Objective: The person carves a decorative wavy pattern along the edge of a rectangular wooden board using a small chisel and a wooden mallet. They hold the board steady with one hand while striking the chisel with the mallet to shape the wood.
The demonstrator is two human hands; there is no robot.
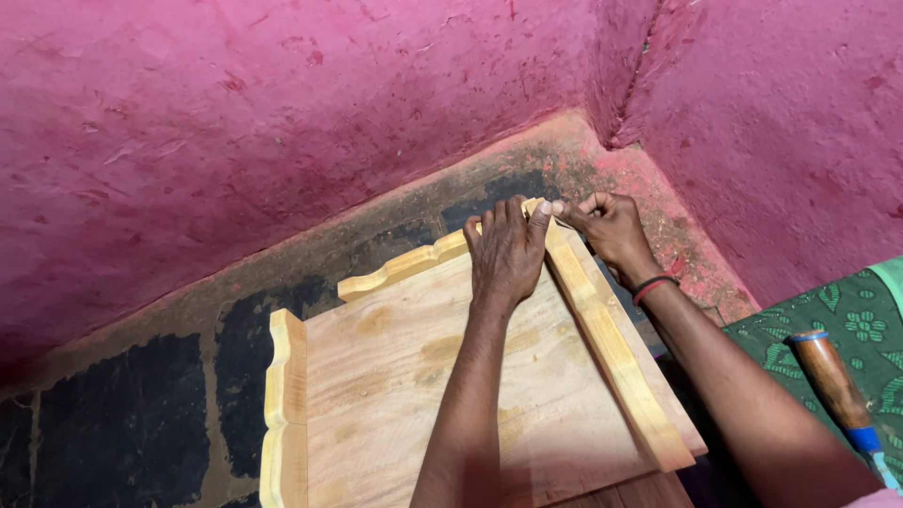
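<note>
A pale wooden tray (395, 395) with a flat board base lies on the floor in a corner of pink walls. Carved scalloped rails stand along its far edge (404, 266) and left edge (282, 404); a straight rail (611, 348) runs down its right side. My left hand (506, 252) lies flat on the board at the far right corner, fingers pressing where the far and right rails meet. My right hand (609, 230) pinches that same corner from outside, fingertips touching the left hand's. What it pinches is too small to tell.
A tool with a wooden handle and blue bands (837, 386) rests on green patterned cloth (847, 320) at the right. Pink walls (282, 113) close in behind and to the right. Dark floor tiles (122, 423) lie left of the tray.
</note>
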